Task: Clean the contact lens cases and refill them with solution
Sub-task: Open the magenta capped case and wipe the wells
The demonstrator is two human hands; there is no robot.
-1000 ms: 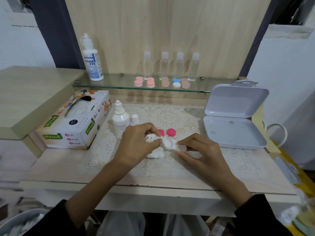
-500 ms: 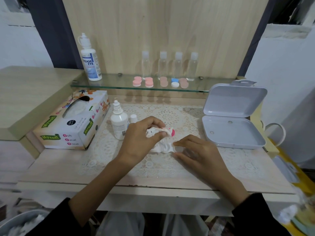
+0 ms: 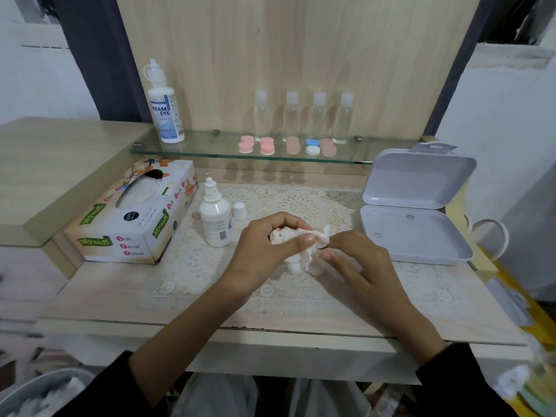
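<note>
My left hand (image 3: 264,251) grips a crumpled white tissue (image 3: 296,245) just above the lace mat, fingers curled round it. A speck of pink shows inside the wad. My right hand (image 3: 358,263) meets it from the right, with index finger and thumb pinching the tissue's right edge. A pale translucent piece, probably the lens case (image 3: 318,268), lies under the hanging tissue, mostly hidden. The small solution bottle (image 3: 214,219) stands uncapped to the left of my left hand, its white cap (image 3: 239,210) beside it.
A tissue box (image 3: 132,215) sits at the left and an open white plastic box (image 3: 415,233) at the right. The glass shelf (image 3: 210,150) behind carries a large solution bottle (image 3: 165,109), several small clear bottles (image 3: 304,115) and several lens cases (image 3: 267,146).
My left hand rose with the tissue and closed round it, covering the pink caps seen a second ago. My right hand left the white case, now under the tissue, and came to the tissue's edge.
</note>
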